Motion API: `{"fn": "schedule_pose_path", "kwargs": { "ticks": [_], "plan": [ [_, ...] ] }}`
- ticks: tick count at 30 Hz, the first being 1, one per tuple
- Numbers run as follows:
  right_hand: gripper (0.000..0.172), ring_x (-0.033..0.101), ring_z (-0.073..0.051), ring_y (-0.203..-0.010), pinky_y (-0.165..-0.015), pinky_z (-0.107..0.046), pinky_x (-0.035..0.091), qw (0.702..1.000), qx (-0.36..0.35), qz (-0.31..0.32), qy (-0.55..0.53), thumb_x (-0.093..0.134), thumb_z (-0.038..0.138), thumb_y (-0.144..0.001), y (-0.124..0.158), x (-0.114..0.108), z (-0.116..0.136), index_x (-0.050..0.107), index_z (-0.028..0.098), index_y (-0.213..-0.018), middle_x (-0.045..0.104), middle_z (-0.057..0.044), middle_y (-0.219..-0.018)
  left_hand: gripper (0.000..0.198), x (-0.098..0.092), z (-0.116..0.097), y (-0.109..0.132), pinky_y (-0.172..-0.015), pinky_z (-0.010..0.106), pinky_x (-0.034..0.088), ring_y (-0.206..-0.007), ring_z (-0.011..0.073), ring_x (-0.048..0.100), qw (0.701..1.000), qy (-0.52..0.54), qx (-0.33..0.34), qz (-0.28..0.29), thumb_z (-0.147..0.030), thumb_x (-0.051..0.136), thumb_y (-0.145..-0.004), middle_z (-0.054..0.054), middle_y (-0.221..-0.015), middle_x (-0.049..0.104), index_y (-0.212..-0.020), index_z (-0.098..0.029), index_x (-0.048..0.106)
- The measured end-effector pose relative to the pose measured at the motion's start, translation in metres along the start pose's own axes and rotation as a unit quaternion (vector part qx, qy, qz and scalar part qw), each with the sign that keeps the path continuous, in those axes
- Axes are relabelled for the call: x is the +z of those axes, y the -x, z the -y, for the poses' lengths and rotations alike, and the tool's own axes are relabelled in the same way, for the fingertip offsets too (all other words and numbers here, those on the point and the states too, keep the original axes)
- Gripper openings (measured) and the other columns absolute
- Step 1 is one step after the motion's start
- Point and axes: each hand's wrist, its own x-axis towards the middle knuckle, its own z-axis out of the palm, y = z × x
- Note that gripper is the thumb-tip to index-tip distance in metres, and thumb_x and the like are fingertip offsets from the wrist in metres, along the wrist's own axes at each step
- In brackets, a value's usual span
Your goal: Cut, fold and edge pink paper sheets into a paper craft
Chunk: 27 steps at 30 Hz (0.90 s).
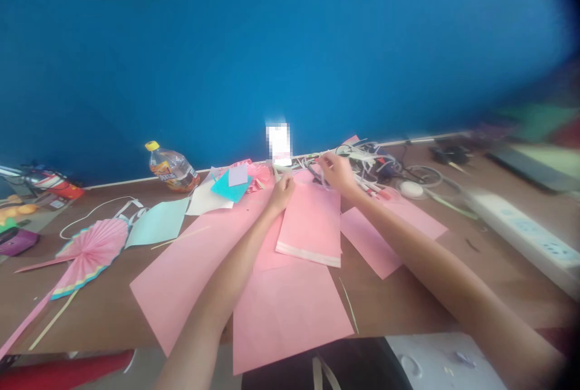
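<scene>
Both my arms reach toward the back of the brown table. My left hand [283, 192] is closed at the upper left edge of a pink sheet with a white strip [312, 221]; a pale strip shows by its fingertips. Farther right, my right hand [334, 171] has its fingers pinched together above the sheet's upper right corner, and what they hold is too small to make out. More pink sheets [290, 311] lie under and around. Behind my right hand is a heap of white paper strips [367, 154].
A pleated pink fan [97, 251] lies at left, near a light green sheet [158, 221] and a tilted plastic bottle [172, 169]. Teal paper [222, 189] lies behind the pink sheets. At right are a white power strip [525, 233] and a round white object [411, 189].
</scene>
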Motion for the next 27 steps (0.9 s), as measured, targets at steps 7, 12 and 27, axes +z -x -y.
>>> {"fn": "schedule_pose_path", "kwargs": {
  "ticks": [7,12,27],
  "plan": [
    [0.015,0.05,-0.02,-0.065,-0.063,-0.033,0.038,0.975,0.137,-0.172,0.016,0.051,0.031,-0.08,-0.028,-0.062,-0.055,0.058,0.022,-0.071,0.06,-0.006,-0.066,0.014,-0.005,-0.005,0.005,-0.055,0.022,0.037,-0.058,0.0103,0.047,0.991,0.094,-0.035,0.092,-0.021,0.036,-0.083,-0.001,-0.065,0.05,-0.069,-0.018,0.041],
    [0.014,0.05,-0.018,-0.059,-0.058,-0.032,0.04,0.967,0.17,-0.189,-0.013,0.052,0.029,-0.077,-0.029,-0.07,-0.06,0.059,0.021,-0.067,0.059,-0.005,-0.059,0.012,-0.001,-0.003,0.004,-0.05,0.019,0.038,-0.051,0.0067,0.048,0.987,0.123,-0.06,0.087,-0.024,0.037,-0.084,0.0,-0.07,0.057,-0.075,-0.018,0.044],
    [0.016,0.05,-0.009,-0.048,-0.049,-0.022,0.04,0.928,0.062,0.175,-0.322,0.061,0.03,-0.079,-0.016,-0.063,0.047,0.061,0.017,-0.071,0.059,-0.001,-0.056,0.074,0.002,-0.008,0.007,-0.057,0.022,0.043,-0.062,0.0055,0.046,0.994,0.034,-0.019,0.097,-0.041,0.071,-0.07,0.013,-0.125,0.05,-0.134,-0.023,0.039]
  ]
}}
